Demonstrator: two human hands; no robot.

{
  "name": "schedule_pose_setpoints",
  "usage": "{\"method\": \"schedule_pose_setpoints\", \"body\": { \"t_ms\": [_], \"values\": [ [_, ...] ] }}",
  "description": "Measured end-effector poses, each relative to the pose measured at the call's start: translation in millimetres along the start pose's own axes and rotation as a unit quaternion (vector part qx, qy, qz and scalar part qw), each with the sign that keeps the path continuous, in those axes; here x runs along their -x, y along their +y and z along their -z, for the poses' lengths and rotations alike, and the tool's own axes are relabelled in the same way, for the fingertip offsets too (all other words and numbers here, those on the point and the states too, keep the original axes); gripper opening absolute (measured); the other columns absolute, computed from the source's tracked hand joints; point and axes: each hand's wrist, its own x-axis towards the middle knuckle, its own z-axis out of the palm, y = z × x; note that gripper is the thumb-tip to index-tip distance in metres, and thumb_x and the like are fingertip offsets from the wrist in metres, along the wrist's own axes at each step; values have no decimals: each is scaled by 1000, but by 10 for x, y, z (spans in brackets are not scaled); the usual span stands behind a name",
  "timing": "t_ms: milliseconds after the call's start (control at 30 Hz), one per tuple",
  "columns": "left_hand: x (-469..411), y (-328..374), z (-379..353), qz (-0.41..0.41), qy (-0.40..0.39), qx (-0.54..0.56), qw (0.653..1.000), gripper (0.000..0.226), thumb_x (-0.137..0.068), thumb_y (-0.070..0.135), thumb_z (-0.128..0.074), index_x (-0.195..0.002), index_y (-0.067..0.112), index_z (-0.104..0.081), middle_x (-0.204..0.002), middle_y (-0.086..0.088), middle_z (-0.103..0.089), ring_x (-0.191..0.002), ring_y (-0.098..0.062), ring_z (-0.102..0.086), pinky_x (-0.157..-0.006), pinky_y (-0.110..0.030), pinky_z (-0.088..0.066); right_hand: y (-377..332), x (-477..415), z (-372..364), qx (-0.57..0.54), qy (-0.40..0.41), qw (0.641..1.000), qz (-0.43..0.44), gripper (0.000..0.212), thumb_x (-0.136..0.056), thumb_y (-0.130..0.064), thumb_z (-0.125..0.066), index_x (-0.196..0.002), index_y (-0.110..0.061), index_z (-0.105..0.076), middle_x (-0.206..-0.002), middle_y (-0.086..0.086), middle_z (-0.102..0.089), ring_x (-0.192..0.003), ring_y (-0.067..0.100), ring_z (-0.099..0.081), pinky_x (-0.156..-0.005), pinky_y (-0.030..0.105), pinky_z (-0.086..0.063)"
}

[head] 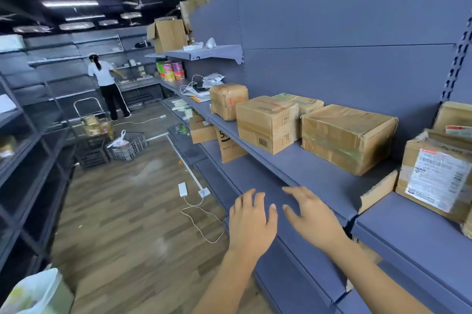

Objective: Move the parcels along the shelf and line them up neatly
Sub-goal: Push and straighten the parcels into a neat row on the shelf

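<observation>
Several brown cardboard parcels stand in a row on the blue-grey shelf (pixel 301 168). Nearest me is a large taped box (pixel 347 138), then a barcoded box (pixel 267 123) with a flatter parcel (pixel 300 103) behind it, and a rounded taped parcel (pixel 228 101) farthest along. At the right a parcel with a white label (pixel 434 178) sits on the adjoining shelf section. My left hand (pixel 251 224) and right hand (pixel 310 214) hover below the shelf's front edge, fingers spread, holding nothing and apart from all parcels.
Further along the shelf lie cables, papers and instant-noodle cups (pixel 170 71). Boxes (pixel 227 146) stand on the lower shelf. On the wooden floor lie a power strip (pixel 182 189) with cord and grey crates (pixel 127 146). A person (pixel 106 86) works at the far shelves.
</observation>
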Motion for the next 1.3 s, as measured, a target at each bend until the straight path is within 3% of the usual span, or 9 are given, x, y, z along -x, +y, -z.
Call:
{"method": "schedule_pose_setpoints", "body": {
  "t_ms": [133, 200, 467, 633, 867, 1067, 1300],
  "values": [
    [-620, -47, -150, -9, 34, 10, 999, 80, -80, 57, -6, -131, 15, -51, -141, -5, -45, -129, -28, -42, -104, -41, -35, 135, -600, 12, 10, 2, 1000, 7, 44, -97, -33, -47, -140, -25, -43, -141, -12, -45, -128, 12, -46, -91, 29, -47],
    [-962, -28, -142, -14, 26, 1, 1000, 85, -77, 59, -1, -135, 18, -46, -144, -2, -41, -132, -25, -38, -106, -39, -31, 223, -944, 104, 23, 7, 1000, 12, 42, -97, -33, -47, -138, -26, -45, -141, -11, -46, -126, 13, -48, -89, 30, -48],
    [-2258, 22, 176, -18, 101, -6, 995, 85, -75, 59, 2, -132, 20, -46, -136, 1, -44, -123, -24, -41, -101, -37, -32, 466, -2221, 933, 131, 56, 990, -12, 29, -94, -32, -46, -120, -24, -54, -125, -2, -57, -111, 25, -58, -81, 36, -48],
    [-2765, 282, 38, -87, 74, -9, 993, 80, -76, 59, -4, -129, 20, -50, -133, 0, -47, -120, -25, -43, -100, -38, -33, 685, -2467, 976, 142, 55, 987, -48, 32, -91, -33, -46, -121, -28, -55, -130, -4, -55, -115, 25, -56, -86, 37, -48],
    [-3509, 727, -231, -224, 38, 19, 974, 80, -74, 60, -7, -128, 20, -50, -136, 3, -47, -123, -24, -43, -100, -36, -32, 1046, -2741, 1230, 183, 111, 967, -137, 38, -94, -31, -46, -131, -26, -51, -131, -5, -53, -118, 22, -53, -87, 34, -44],
    [-4180, 832, -331, -300, -47, 26, 952, 42, -96, 47, -35, -128, 23, -46, -135, 1, -45, -126, -24, -41, -103, -36, -32, 1254, -2898, 1237, 189, 139, 948, -217, 35, -95, -33, -47, -129, -26, -51, -127, -6, -55, -114, 21, -55, -86, 33, -46],
    [-4763, 886, -494, -377, -48, 22, 925, 39, -96, 40, -38, -129, 21, -47, -133, 0, -48, -122, -25, -45, -98, -36, -35, 1225, -3173, 1003, 197, 183, 923, -274, 39, -96, -42, -47, -129, -22, -51, -125, -4, -56, -113, 22, -56, -88, 35, -47]
  ]
}}
